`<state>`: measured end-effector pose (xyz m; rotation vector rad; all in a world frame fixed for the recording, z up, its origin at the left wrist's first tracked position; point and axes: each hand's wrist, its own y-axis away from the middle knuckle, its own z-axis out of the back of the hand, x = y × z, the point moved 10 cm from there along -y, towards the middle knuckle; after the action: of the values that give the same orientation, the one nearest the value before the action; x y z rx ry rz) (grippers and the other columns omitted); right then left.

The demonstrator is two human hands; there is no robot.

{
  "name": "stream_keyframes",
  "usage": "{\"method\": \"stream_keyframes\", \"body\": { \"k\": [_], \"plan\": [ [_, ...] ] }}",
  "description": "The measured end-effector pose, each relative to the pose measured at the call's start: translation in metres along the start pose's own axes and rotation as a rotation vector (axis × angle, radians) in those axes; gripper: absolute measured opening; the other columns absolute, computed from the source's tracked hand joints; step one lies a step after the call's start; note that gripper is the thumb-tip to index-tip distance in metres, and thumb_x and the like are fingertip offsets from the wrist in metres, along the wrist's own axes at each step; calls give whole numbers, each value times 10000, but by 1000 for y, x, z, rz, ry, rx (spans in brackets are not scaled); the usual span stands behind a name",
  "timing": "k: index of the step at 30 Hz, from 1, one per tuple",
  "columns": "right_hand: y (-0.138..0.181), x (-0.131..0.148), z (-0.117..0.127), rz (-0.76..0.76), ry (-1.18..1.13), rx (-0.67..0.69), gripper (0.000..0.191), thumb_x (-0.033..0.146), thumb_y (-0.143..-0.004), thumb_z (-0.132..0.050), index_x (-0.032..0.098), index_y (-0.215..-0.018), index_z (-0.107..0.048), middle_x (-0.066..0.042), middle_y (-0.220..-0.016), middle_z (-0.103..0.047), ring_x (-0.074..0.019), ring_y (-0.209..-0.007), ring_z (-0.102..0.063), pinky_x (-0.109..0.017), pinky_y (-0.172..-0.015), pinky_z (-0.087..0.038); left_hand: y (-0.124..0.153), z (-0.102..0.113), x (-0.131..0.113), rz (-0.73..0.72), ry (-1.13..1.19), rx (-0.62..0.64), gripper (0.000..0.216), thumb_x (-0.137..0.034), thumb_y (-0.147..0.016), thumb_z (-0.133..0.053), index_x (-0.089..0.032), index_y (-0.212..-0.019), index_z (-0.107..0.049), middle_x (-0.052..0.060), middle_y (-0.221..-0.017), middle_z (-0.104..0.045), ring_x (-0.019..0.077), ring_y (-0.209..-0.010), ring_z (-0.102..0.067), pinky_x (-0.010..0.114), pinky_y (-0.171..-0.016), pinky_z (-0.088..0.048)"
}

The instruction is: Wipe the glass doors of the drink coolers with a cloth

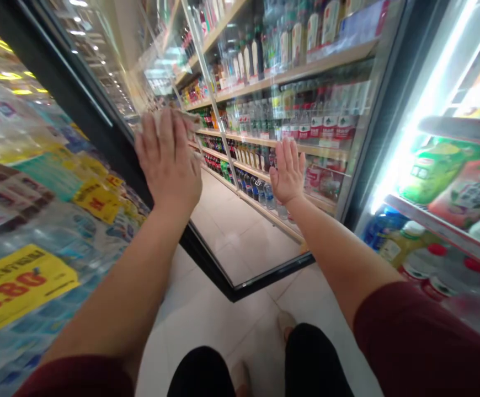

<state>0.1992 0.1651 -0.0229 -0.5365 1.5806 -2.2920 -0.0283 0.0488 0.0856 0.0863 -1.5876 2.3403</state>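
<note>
A glass door (248,242) with a black frame stands swung out in front of me. Near its left frame, my left hand (169,157) presses a pale, crumpled cloth (192,117) against the pane. Most of that cloth is hidden under the palm and fingers. Lower and to the right, my right hand (288,172) lies flat on the glass, its fingers stretched out and nothing visible in it.
On the right, a lit fridge (426,220) holds bags and bottles. Stacked bottle packs (58,220) with a yellow price sign (25,289) line the left. Drink shelves (256,82) appear in the glass. My legs (314,358) stand on the tiled floor (190,314).
</note>
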Motion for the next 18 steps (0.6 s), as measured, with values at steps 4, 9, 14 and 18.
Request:
{"method": "stream_keyframes", "body": {
  "k": [4, 9, 14, 18],
  "plan": [
    [1, 0, 2, -6, 3, 5, 754, 518, -1114, -71, 140, -1711, -335, -147, -1760, -315, -280, -1679, -159, -584, -1347, -151, 57, -11, -31, 3, 5, 17, 763, -235, -1085, -537, -183, -1750, -167, 149, -1790, -202, 373, -1662, 22, 705, -1343, -128],
    [2, -1, 2, -3, -18, -3, 764, 540, -1110, -66, 148, -1721, -306, -153, -1761, -313, -284, -1678, -157, -599, -1342, -157, 85, -30, -41, -80, 3, 85, 748, -223, -1127, -461, -232, -1765, -70, 118, -1773, -263, 289, -1652, 86, 658, -1366, -111],
    [1, -1, 2, -7, -21, 4, 771, 544, -1107, -60, 148, -1725, -295, -157, -1759, -312, -290, -1677, -164, -603, -1341, -153, -35, 9, 33, 88, 9, -81, 743, -251, -1073, -530, -193, -1736, -199, 4, -1823, -93, 334, -1673, 52, 621, -1368, 51],
    [1, -1, 3, -14, -23, 12, 767, 538, -1106, -65, 150, -1708, -339, -155, -1748, -339, -289, -1673, -182, -595, -1342, -153, -33, 2, 11, 100, -27, -81, 747, -202, -1027, -542, -139, -1716, -260, 80, -1815, -145, 356, -1674, 11, 655, -1361, -2]
  ]
}}
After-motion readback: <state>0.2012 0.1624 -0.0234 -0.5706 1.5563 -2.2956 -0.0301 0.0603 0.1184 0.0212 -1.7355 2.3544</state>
